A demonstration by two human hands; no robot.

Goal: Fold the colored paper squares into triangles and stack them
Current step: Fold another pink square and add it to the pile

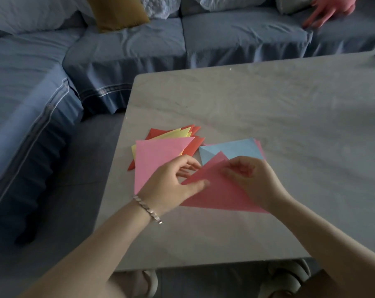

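Note:
A pink paper (218,190), folded into a triangle, lies on the grey table (268,108) under both hands. My left hand (173,181) presses its left corner with thumb and fingers. My right hand (253,179) pinches its upper edge near the tip. To the left lies a stack of folded triangles (160,155): a light pink one on top, yellow and red ones fanned beneath. Behind the pink paper sits a blue sheet (236,149) on top of a pink sheet whose edge shows at the right.
A blue-covered sofa (128,46) wraps around the table's far and left sides, with a mustard cushion (117,14) on it. Another person's hand (330,9) rests on the sofa at top right. The table's near edge runs just above my feet.

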